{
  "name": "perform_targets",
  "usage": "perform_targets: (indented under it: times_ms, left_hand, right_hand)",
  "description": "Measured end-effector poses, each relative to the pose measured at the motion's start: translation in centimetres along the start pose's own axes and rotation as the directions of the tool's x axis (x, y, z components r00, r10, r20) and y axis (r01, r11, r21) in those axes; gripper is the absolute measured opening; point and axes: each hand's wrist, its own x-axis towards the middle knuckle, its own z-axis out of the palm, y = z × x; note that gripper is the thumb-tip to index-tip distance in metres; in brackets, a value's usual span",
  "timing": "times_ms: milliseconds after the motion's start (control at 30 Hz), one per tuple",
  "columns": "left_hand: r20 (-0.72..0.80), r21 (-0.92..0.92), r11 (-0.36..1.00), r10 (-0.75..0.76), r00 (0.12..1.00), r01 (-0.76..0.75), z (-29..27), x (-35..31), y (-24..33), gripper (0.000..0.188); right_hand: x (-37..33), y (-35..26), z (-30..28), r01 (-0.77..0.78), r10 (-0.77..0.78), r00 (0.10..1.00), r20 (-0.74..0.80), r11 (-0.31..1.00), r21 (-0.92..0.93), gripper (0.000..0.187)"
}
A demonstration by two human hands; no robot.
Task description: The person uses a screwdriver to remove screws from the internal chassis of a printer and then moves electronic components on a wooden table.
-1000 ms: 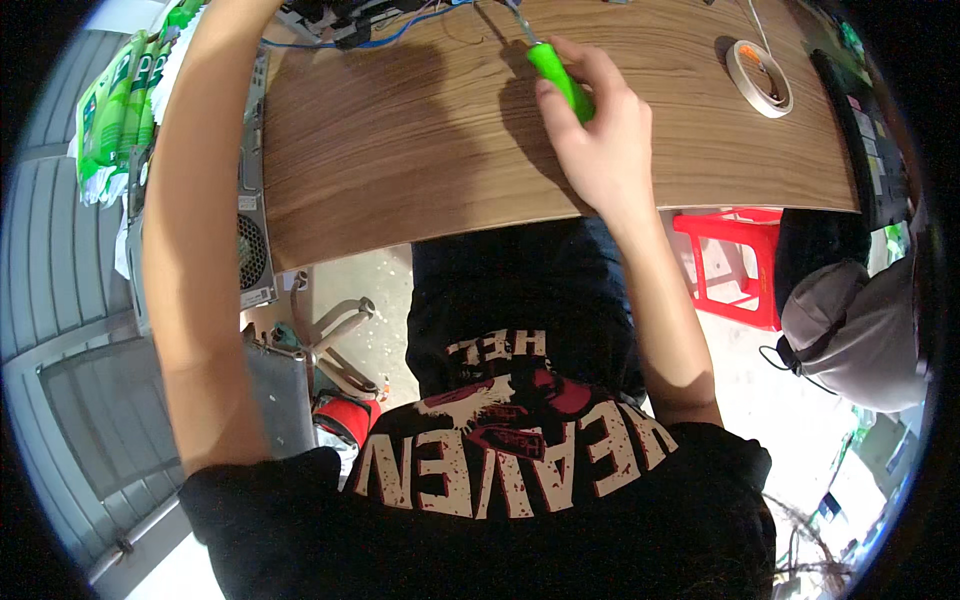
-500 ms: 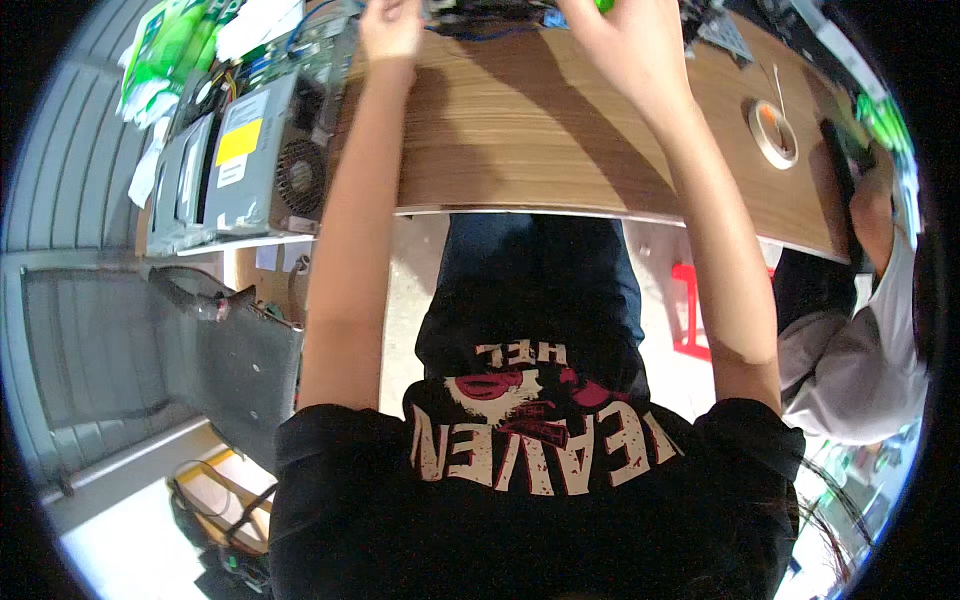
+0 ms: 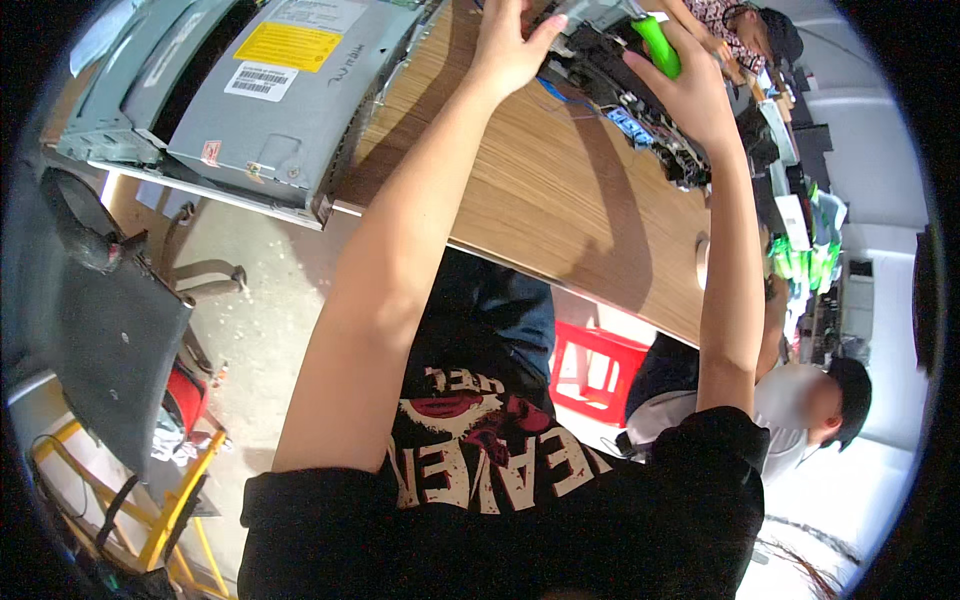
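Tilted since the last frame, my view shows a wooden desk [image 3: 500,190], one red stool [image 3: 602,347] below its near edge, two capped people [image 3: 790,425] nearby. Toward the far edge, my right hand [image 3: 690,95] curls around one bright green-handled tool [image 3: 657,47]; my left hand [image 3: 505,55] spreads its thumb, its hold unclear.

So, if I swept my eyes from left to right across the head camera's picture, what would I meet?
Grey metal box, left fingers, right fingers holding a green handle, green bags.
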Motion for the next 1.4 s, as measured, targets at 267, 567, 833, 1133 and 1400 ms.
perform_targets:
  times_ms: [267, 567, 833, 1133, 1400]
  left_hand:
    - [-0.055, 0.067, 0.995, 0.074, 0.996, -0.07, -0.6, 0.2, 1.5, 0.036]
    - [-0.129, 0.106, 0.988, 0.13, 0.983, -0.116, -0.7, 0.4, 1.8, 0.033]
    - [0.053, -0.117, 0.983, -0.137, 0.989, 0.143, -0.7, 0.2, 2.0, 0.026]
    - [0.257, 0.056, 0.965, -0.263, 0.93, 0.257, -0.6, 0.2, 2.4, 0.023]
    - [0.218, 0.064, 0.987, -0.158, 0.963, 0.147, -0.4, -0.5, 2.8, 0.023]
  right_hand:
    - [0.6, 0.9, 0.5, -0.016, 0.018, 0.999, -0.041, 0.999, 0.051, 0.035]
    - [0.2, 0.7, 1.1, -0.053, 0.061, 0.997, -0.053, 0.989, 0.142, 0.028]
    - [-1.4, -0.6, 1.4, 0.005, 0.024, 0.981, -0.195, 0.989, 0.146, 0.026]
    - [-1.6, -0.5, 0.5, -0.052, 0.046, 0.989, -0.142, 0.998, -0.037, 0.031]
    - [-6.1, -0.3, -2.0, -0.133, 0.099, 0.956, -0.277, 0.985, -0.107, 0.031]
